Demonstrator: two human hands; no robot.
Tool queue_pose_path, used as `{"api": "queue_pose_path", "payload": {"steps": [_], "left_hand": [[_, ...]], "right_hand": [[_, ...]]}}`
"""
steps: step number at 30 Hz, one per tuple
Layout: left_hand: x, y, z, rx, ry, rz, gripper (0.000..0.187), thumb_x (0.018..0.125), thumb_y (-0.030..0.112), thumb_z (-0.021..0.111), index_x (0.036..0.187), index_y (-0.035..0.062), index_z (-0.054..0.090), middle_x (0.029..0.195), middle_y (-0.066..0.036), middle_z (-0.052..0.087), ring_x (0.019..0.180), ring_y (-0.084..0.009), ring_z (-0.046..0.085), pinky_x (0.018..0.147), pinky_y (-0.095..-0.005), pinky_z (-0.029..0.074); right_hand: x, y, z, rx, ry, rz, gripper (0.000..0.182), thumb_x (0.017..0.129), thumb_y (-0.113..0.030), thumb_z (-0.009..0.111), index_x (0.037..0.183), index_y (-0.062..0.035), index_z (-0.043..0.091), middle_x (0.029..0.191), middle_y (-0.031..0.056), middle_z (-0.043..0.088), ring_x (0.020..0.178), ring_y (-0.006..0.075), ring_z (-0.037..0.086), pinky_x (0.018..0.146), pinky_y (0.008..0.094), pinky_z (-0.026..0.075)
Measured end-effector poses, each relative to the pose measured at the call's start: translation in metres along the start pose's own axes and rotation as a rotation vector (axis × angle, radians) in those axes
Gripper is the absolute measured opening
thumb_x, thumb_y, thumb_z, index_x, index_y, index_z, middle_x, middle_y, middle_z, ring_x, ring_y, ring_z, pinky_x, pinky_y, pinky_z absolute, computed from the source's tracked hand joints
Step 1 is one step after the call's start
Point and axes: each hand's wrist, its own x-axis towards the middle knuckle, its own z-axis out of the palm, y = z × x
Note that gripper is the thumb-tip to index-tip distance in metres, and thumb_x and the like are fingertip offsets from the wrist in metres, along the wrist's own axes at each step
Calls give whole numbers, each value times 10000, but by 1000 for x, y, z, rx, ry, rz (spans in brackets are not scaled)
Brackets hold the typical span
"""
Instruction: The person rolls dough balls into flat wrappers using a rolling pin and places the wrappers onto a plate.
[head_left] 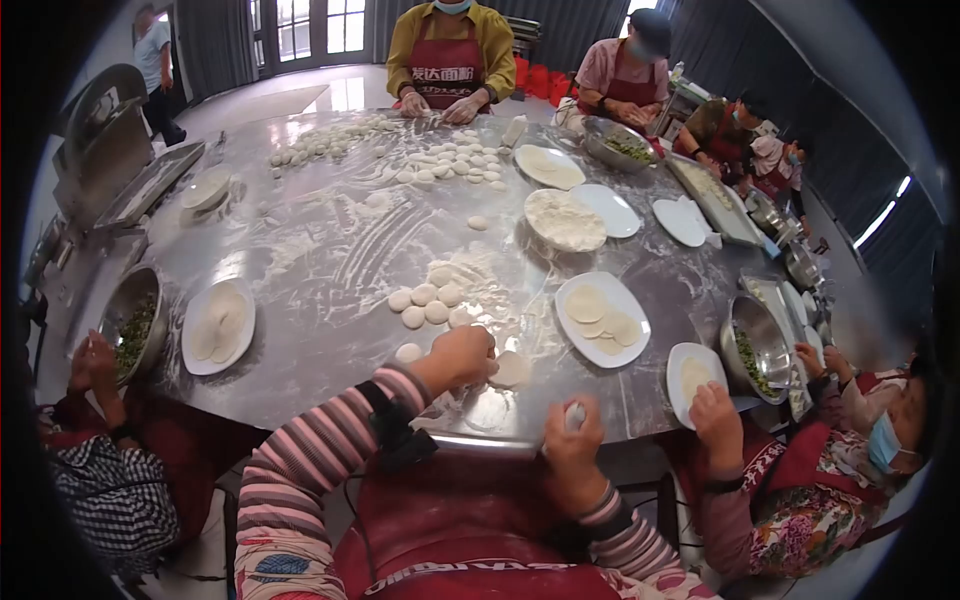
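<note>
My left hand (462, 358) is closed at the near side of the steel table (290, 370), its fingertips on the edge of a flat dough round (512, 370). At the table's front edge, my right hand (574, 440) is wrapped round a pale, rounded object (575, 416), perhaps the end of a rolling pin; most of it is hidden. Just beyond my left hand lie several small dough discs (436, 312) on scattered flour. A white plate (640, 345) with thin dough wrappers (601, 317) stands to the right of the dough round.
A bowl of flour (565, 220) stands farther back, beside white plates. Many dough pieces (455, 160) lie near a person (440, 60) across the table. Filling bowls (757, 350) and people working are on both sides; another plate of wrappers (219, 325) is at left.
</note>
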Motion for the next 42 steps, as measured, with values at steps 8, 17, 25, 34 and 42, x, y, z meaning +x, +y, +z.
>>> {"api": "queue_pose_path", "payload": {"steps": [8, 17, 25, 34, 42], "left_hand": [[-6, -13, 6, 48, 6, 61, 150, 726, 185, 609, 763, 49, 658, 732, -162, 643, 719, -316, 627, 645, -398, 476], [-22, -25, 10, -115, -112, 105, 162, 739, 173, 606, 810, 29, 626, 757, -173, 636, 732, -309, 619, 658, -386, 467], [-10, -16, 17, -12, -15, 160, 225, 744, 213, 573, 840, 17, 629, 828, -208, 634, 800, -378, 599, 702, -444, 458], [-34, -4, 15, -155, -2, 82, 209, 775, 158, 549, 866, -15, 623, 850, -221, 636, 801, -338, 613, 726, -407, 459], [-16, -26, 19, -162, -40, 152, 169, 735, 156, 582, 821, 13, 612, 788, -175, 636, 766, -298, 610, 680, -382, 459]], "right_hand": [[81, 19, 73, 189, -39, 122, 190, 778, -48, 615, 916, -25, 487, 691, 215, 558, 573, 418, 548, 493, 433, 421], [12, 11, 23, 220, -10, 346, 197, 778, -38, 611, 939, -29, 497, 711, 192, 566, 638, 398, 570, 568, 427, 452], [65, 14, 58, 113, 19, 92, 217, 779, -55, 619, 944, -20, 484, 729, 207, 557, 678, 416, 568, 603, 434, 451], [70, 15, 64, 94, 43, 87, 173, 789, -55, 609, 905, -24, 484, 705, 223, 560, 646, 426, 565, 559, 447, 442], [26, 7, 21, 92, 23, 72, 206, 783, -56, 619, 924, -29, 472, 709, 223, 556, 644, 425, 559, 548, 453, 431]]}}
